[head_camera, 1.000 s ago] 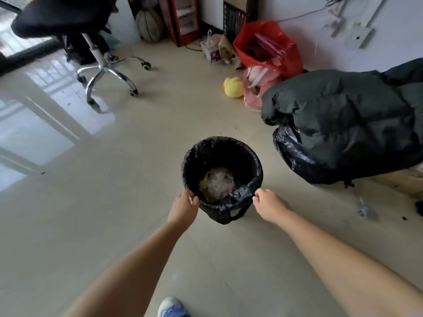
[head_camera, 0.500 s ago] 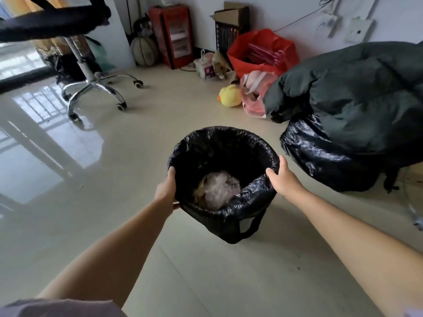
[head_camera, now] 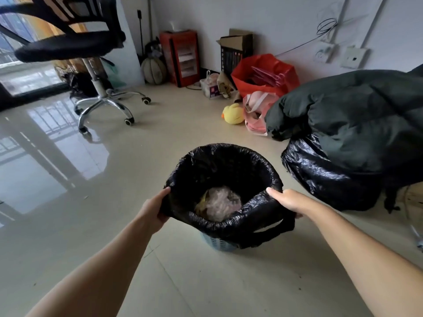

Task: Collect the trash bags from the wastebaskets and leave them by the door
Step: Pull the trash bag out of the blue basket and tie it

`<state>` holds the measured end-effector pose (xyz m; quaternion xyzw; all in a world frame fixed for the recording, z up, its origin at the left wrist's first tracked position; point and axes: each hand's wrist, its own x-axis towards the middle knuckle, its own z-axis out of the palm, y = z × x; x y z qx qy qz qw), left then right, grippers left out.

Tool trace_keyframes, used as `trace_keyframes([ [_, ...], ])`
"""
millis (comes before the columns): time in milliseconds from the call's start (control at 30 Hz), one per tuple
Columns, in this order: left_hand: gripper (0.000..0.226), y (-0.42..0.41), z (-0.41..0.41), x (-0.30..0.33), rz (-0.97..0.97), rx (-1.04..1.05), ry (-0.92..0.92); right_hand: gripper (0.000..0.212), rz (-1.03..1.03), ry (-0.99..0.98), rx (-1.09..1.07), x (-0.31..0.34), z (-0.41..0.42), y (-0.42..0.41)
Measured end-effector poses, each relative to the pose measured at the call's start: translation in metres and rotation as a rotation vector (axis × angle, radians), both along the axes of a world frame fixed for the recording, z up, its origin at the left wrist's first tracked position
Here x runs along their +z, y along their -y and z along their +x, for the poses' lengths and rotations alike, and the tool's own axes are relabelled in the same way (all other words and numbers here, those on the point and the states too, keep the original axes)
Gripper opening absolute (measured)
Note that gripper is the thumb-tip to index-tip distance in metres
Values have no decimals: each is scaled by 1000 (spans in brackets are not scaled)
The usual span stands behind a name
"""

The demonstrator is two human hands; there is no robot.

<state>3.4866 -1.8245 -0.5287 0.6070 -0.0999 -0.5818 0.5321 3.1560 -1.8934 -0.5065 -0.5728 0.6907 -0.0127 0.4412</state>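
- Your left hand [head_camera: 153,210] grips the left edge of the black trash bag [head_camera: 225,179], thumb on top of the rim and fingers curled underneath out of sight.
- Your right hand [head_camera: 288,202] grips the right edge of the same bag, thumb pointing inward along the rim and fingers tucked below the plastic.
- The bag hangs open between your two hands, its mouth a wide ring; crumpled pale trash [head_camera: 220,203] sits at the bottom, lower than both hands.
- Just under the bag, below and between your wrists, a pale blue wastebasket [head_camera: 217,243] peeks out; the near rim of the bag appears already peeled off it.
- A loop handle of the bag [head_camera: 272,227] droops just below your right hand.
- The step looks like freeing the liner: lift both hands evenly and straight up so the basket stays on the floor and the trash does not tip.
- Bringing your hands together would close the mouth; catching the drooping handle would likely give a firmer hold than thin plastic.
- Beyond your right hand lies a large full black bag [head_camera: 325,179] under a dark padded bundle [head_camera: 357,115]; keep clear of it.
- Far beyond your left hand stands an office chair [head_camera: 100,97]. No door is visible.
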Motion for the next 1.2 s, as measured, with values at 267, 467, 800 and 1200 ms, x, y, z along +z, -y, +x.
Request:
trace_keyframes([
  [267, 12, 28, -17, 27, -31, 241, 94, 22, 7, 23, -113, 28, -17, 21],
  [467, 9, 36, -30, 35, 8, 329, 103, 21, 104, 549, -233, 38, -9, 25],
  [800, 20, 37, -63, 61, -219, 45, 295, 15, -18, 811, -347, 48, 9, 33],
  [1200, 14, 24, -110, 67, -240, -436, 7, 89, -279, 328, 554, 44, 87, -8],
])
